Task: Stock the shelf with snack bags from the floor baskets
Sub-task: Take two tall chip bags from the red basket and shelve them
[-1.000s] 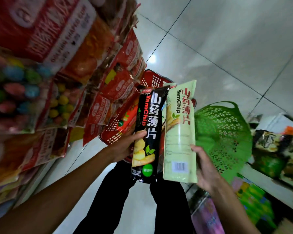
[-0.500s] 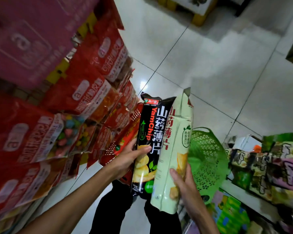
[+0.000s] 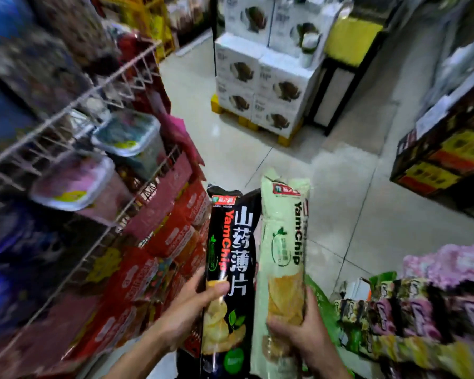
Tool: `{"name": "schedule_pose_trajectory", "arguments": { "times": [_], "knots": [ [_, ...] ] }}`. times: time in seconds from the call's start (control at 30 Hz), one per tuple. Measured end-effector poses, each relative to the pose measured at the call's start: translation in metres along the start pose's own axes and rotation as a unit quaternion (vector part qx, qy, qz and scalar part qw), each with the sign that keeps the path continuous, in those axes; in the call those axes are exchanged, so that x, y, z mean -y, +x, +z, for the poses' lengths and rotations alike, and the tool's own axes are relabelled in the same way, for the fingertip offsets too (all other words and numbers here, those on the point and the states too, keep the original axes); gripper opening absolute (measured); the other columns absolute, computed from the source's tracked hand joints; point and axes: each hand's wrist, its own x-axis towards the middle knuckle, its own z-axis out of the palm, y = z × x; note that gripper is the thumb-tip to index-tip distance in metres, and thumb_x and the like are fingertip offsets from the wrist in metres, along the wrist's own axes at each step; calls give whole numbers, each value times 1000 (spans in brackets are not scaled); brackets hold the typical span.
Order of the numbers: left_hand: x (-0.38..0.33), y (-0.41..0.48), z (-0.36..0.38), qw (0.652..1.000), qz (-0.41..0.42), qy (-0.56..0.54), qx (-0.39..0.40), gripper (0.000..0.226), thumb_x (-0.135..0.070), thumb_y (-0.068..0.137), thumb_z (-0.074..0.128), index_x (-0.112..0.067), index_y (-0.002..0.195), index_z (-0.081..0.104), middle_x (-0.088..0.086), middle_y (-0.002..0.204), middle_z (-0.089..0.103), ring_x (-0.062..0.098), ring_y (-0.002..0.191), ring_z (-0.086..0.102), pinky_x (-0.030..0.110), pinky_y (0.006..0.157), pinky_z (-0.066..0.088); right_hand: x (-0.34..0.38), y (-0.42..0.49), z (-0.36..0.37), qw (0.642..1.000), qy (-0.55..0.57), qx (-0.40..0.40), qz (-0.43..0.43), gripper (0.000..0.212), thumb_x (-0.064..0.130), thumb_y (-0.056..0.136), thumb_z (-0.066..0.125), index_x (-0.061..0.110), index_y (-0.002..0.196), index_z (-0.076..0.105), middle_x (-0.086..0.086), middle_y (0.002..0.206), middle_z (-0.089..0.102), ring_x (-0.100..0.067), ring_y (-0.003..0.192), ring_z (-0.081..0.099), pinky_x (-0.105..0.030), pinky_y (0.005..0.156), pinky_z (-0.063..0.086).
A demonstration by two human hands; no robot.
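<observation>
My left hand [image 3: 188,310] grips a tall black YamChip bag [image 3: 230,272] upright at the bottom centre. Right beside it, my right hand [image 3: 301,340] holds a pale green YamChip bag [image 3: 281,258] from below, also upright. The two bags touch along their sides. A sliver of the green floor basket [image 3: 319,299] shows behind the green bag. A shelf on the left [image 3: 159,236] carries red snack bags under a wire rack [image 3: 74,110] with tubs.
Stacked white cartons [image 3: 260,80] stand on a yellow pallet at the aisle's far end. Dark boxes [image 3: 443,149] sit at the right. A low shelf of pink and green snack packs [image 3: 422,310] lies at the lower right. Pale floor tiles [image 3: 353,209] run down the middle.
My view has swung up from the floor and baskets toward the aisle and shelves. Both bags have stayed upright in my hands, and my right hand now grips lower on the green bag.
</observation>
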Motion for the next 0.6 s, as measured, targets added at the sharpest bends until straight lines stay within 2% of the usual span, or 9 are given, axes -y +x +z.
{"name": "schedule_pose_trajectory", "arguments": {
  "times": [0.07, 0.1, 0.2, 0.23, 0.3, 0.37, 0.47, 0.53, 0.6],
  "knots": [
    [-21, -34, 9, 999, 22, 4, -25, 107, -61, 37, 92, -47, 129, 39, -18, 118, 65, 14, 116, 63, 46, 109, 41, 37, -27, 6, 998, -6, 5, -56, 132, 65, 29, 89, 39, 141, 24, 5, 129, 58, -19, 112, 64, -51, 104, 47],
    [-26, -45, 11, 999, 34, 1, -31, 102, -60, 42, 92, -46, 130, 42, -14, 124, 65, 18, 120, 62, 49, 110, 40, 46, -34, 5, 996, -7, 18, -82, 124, 65, 31, 86, 37, 137, 29, 7, 127, 60, -17, 110, 65, -47, 102, 50],
    [-54, -104, 27, 993, 100, -17, -56, 81, -50, 50, 90, -43, 122, 54, -11, 120, 71, 15, 113, 67, 44, 105, 46, 88, -72, 6, 990, 4, 58, -127, 111, 52, 36, 90, 34, 134, 41, 6, 113, 73, -15, 101, 71, -33, 83, 59],
    [-58, -109, 30, 991, 125, -14, -54, 79, -47, 48, 93, -42, 117, 56, -13, 116, 73, 10, 109, 68, 37, 99, 50, 94, -75, 5, 987, 10, 67, -144, 115, 52, 35, 93, 35, 135, 40, 6, 114, 73, -18, 101, 72, -34, 82, 59],
    [-71, -145, 40, 983, 168, -17, -73, 61, -31, 57, 93, -36, 107, 58, -16, 101, 76, 6, 96, 72, 24, 78, 57, 118, -98, 10, 980, 8, 107, -170, 119, 54, 33, 95, 37, 137, 38, 2, 118, 72, -25, 104, 71, -43, 85, 58],
    [-82, -175, 44, 977, 197, -26, -82, 50, -18, 71, 85, -33, 110, 58, -7, 97, 78, 13, 89, 75, 22, 67, 58, 140, -116, 18, 971, 18, 140, -194, 114, 54, 33, 95, 39, 132, 41, 0, 116, 72, -27, 103, 71, -42, 83, 59],
    [-89, -229, 42, 960, 245, -48, -127, 42, -6, 84, 68, -22, 121, 55, 1, 75, 76, 10, 56, 71, 16, 47, 52, 175, -149, 43, 953, 12, 176, -248, 99, 59, 37, 92, 43, 124, 47, 3, 115, 71, -23, 103, 71, -34, 77, 59],
    [-93, -263, 35, 948, 276, -58, -151, 49, -11, 79, 75, -21, 124, 57, 3, 82, 75, 13, 54, 68, 19, 45, 50, 192, -169, 65, 942, 18, 198, -270, 82, 59, 42, 91, 55, 115, 54, 6, 116, 71, -19, 103, 71, -31, 77, 59],
    [-93, -305, 21, 932, 300, -79, -185, 57, -22, 67, 87, -35, 116, 63, 6, 91, 74, 23, 61, 67, 26, 47, 51, 204, -191, 92, 931, 24, 228, -285, 67, 53, 49, 90, 62, 108, 58, 10, 119, 70, -15, 105, 71, -27, 77, 58]
  ]
}}
